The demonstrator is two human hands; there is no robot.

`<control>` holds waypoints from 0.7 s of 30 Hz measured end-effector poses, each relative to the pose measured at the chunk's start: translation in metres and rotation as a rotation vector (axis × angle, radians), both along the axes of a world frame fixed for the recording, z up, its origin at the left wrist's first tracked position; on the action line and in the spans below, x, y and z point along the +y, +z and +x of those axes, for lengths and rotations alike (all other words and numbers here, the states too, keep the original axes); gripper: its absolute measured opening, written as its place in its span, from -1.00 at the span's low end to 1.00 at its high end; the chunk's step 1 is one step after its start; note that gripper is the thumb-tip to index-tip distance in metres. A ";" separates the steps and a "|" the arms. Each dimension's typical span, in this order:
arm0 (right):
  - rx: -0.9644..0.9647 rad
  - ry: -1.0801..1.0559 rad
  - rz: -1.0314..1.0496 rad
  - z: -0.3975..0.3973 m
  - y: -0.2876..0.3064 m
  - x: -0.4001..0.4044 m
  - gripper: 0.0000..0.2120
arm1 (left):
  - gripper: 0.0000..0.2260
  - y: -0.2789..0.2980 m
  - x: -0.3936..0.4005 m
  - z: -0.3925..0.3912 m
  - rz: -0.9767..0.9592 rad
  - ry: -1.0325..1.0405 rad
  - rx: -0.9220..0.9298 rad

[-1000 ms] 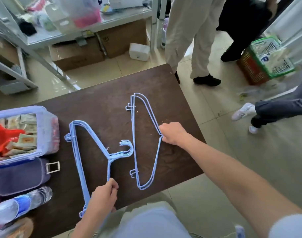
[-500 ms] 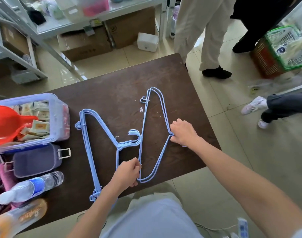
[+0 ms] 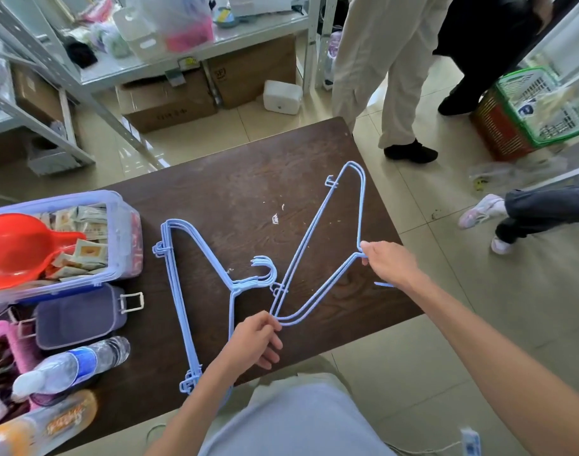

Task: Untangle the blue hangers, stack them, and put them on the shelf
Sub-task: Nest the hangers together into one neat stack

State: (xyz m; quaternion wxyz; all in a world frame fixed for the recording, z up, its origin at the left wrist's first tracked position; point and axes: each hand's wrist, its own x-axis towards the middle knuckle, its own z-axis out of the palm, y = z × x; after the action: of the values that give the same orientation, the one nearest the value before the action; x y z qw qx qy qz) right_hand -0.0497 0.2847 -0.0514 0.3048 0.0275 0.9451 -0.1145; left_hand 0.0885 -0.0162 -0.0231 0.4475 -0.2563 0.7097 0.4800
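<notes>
Right hangers point(image 3: 317, 245) tilted since earlier.

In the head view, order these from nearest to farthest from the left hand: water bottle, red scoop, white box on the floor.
From the left hand:
1. Water bottle, to its left on the table.
2. Red scoop, far left, in the clear bin.
3. White box, on the floor beyond the table.

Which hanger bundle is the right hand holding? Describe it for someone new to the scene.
On the dark wooden table, two blue bundles lie side by side. The right hand grips the right bundle at its neck. Unlike the left stack, its hooks are covered and it tilts toward the table's far right corner.
</notes>
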 end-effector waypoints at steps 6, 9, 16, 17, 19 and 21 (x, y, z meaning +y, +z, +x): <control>0.669 -0.039 0.014 -0.011 0.080 -0.008 -0.61 | -0.72 0.054 -0.015 -0.041 0.114 0.223 0.204; 0.983 0.079 -0.048 -0.010 0.129 -0.031 -0.70 | -0.66 0.082 -0.032 -0.051 0.338 0.428 0.248; 0.839 0.335 -0.178 0.026 0.108 -0.116 -0.76 | -0.33 0.097 -0.110 -0.053 0.994 0.646 0.167; 0.777 0.317 -0.193 0.030 0.093 -0.125 -0.79 | -0.38 0.090 -0.118 -0.047 0.955 0.585 0.162; 0.579 0.212 -0.235 0.035 0.064 -0.139 -0.83 | -0.55 0.075 -0.124 -0.032 0.715 0.374 0.181; 0.396 0.148 -0.258 0.036 0.040 -0.151 -0.86 | -0.67 0.059 -0.121 -0.016 0.444 0.233 0.229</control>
State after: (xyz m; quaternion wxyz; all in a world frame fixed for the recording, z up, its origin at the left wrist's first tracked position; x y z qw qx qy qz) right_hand -0.0134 0.1340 -0.0115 0.1221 -0.1039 0.9635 -0.2146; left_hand 0.0728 -0.1375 0.0362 0.3517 -0.1758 0.5987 0.6978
